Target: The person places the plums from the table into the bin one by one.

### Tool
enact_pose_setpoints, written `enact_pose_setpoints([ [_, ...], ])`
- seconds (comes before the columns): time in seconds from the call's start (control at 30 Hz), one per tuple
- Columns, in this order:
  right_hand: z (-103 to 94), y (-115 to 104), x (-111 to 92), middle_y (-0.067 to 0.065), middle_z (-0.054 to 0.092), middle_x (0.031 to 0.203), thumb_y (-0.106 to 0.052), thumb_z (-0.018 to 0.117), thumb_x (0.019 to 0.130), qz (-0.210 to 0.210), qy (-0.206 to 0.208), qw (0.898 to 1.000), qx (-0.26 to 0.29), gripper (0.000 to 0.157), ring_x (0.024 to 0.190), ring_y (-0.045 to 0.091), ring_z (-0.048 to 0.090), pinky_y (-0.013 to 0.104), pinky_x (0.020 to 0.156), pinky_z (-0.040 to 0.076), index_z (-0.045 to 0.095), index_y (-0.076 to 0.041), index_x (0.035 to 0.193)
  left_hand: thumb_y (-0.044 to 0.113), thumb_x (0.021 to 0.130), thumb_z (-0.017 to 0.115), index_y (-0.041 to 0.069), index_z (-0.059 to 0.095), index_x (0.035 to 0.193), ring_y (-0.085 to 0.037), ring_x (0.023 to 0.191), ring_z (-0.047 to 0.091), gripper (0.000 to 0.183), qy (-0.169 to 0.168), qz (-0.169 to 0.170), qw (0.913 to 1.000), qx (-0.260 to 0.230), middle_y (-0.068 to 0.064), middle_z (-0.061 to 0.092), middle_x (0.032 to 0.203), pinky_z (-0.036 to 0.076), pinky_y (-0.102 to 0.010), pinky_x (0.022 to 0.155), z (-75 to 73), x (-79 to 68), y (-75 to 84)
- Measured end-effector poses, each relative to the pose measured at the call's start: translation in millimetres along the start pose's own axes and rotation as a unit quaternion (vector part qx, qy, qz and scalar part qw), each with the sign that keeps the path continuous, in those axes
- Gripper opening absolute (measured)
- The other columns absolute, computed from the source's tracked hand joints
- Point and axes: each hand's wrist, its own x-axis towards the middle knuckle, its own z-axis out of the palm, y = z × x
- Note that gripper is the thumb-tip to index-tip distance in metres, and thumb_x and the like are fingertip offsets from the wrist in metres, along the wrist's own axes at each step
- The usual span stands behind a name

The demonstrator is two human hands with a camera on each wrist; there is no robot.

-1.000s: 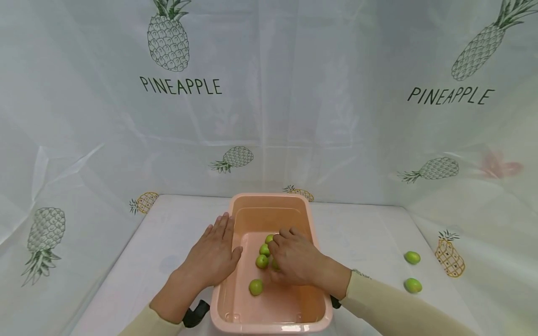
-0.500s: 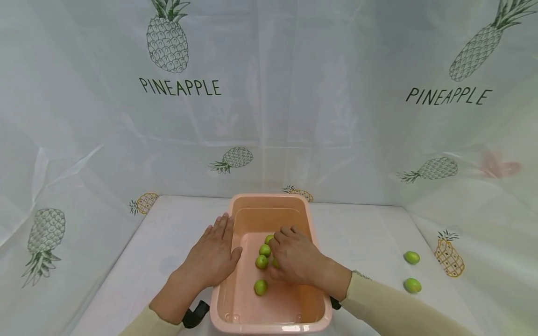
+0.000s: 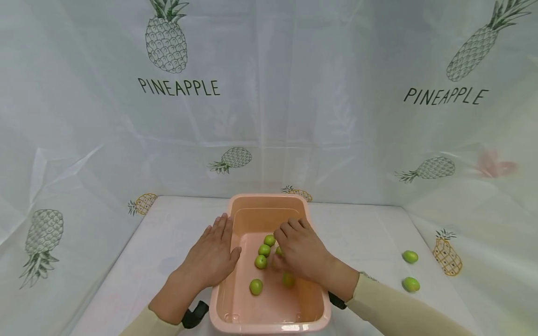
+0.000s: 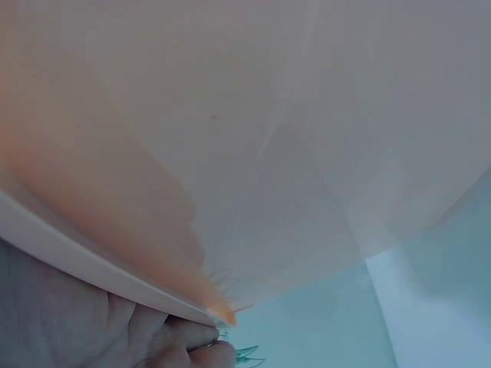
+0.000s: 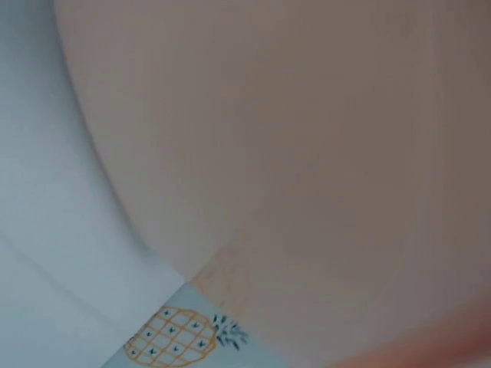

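Note:
A pink plastic bin [image 3: 270, 322] stands in the middle of the table in the head view. My left hand [image 3: 212, 256] rests on its left rim with straight fingers. Inside, my right hand [image 3: 302, 252] has curled fingers and holds a small green fruit [image 3: 279, 251] between fingers and thumb, mostly hidden. Three more green fruits, the farthest one [image 3: 269, 240] included, line up left of it. Nearer the front lie a loose green fruit [image 3: 256, 287] and another green fruit [image 3: 288, 279] below my right wrist. The left wrist view shows the bin's outer wall [image 4: 230, 115] and the left fingers under its rim.
Two oval green fruits, the nearer green fruit [image 3: 411, 284] and the farther green fruit [image 3: 410, 256], lie on the table [image 3: 361, 233] to the right of the bin. A pineapple-print sheet [image 3: 294, 116] hangs behind and beside the table.
My right hand has moved slightly away and to the right with the fruit, uncovering a fruit below the wrist. The front loose fruit rolled right, then back left. My left hand stays put.

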Motion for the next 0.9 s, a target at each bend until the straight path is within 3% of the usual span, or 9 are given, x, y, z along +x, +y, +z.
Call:
enact_pose_setpoints([
  [0.17, -8.3, 21, -11, 0.002, 0.06, 0.09, -0.034, 0.061, 0.097, 0.02, 0.075, 0.997, 0.015, 0.023, 0.085, 0.023, 0.051, 0.04, 0.078, 0.043, 0.061, -0.012, 0.093, 0.034, 0.108, 0.057, -0.013, 0.029, 0.16, -0.045, 0.158, 0.028, 0.076, -0.003, 0.001, 1.0, -0.004, -0.032, 0.026, 0.169, 0.03, -0.06, 0.126, -0.5, 0.1, 0.0],
  [0.33, -16.3, 53, -30, 0.006, 0.06, 0.088, -0.035, 0.041, 0.107, 0.023, 0.119, 0.993, -0.008, 0.037, 0.084, 0.028, 0.054, 0.046, 0.079, 0.045, 0.062, -0.007, 0.094, 0.034, 0.108, 0.057, -0.013, 0.028, 0.16, -0.045, 0.158, 0.027, 0.076, -0.006, -0.002, 1.0, -0.006, -0.032, 0.026, 0.169, 0.03, -0.06, 0.126, -0.9, 0.8, 0.8],
  [0.53, -19.9, 92, -71, 0.009, 0.061, 0.09, -0.036, 0.032, 0.11, 0.034, 0.11, 0.992, -0.052, 0.047, 0.086, 0.032, 0.055, 0.049, 0.079, 0.045, 0.063, -0.004, 0.096, 0.034, 0.107, 0.057, -0.014, 0.027, 0.16, -0.045, 0.159, 0.027, 0.077, -0.007, 0.0, 0.9999, -0.009, -0.032, 0.026, 0.169, 0.03, -0.06, 0.126, -0.3, 1.6, 0.5],
  [0.73, -10.0, 123, -124, 0.011, 0.061, 0.087, -0.035, 0.034, 0.108, 0.021, 0.105, 0.992, -0.073, 0.046, 0.084, 0.035, 0.055, 0.051, 0.076, 0.046, 0.062, -0.002, 0.093, 0.034, 0.108, 0.057, -0.013, 0.027, 0.161, -0.044, 0.159, 0.026, 0.077, -0.008, -0.003, 1.0, -0.004, -0.031, 0.025, 0.169, 0.03, -0.06, 0.126, 0.6, 1.2, -1.3],
  [0.9, -3.7, 141, -172, 0.01, 0.059, 0.089, -0.043, 0.025, 0.108, 0.03, 0.038, 0.996, -0.075, 0.055, 0.085, 0.033, 0.053, 0.051, 0.076, 0.045, 0.059, -0.003, 0.093, 0.034, 0.108, 0.057, -0.013, 0.026, 0.161, -0.044, 0.159, 0.026, 0.078, -0.01, -0.003, 0.9999, -0.011, -0.032, 0.025, 0.17, 0.029, -0.06, 0.126, -0.3, 0.5, -1.7],
])
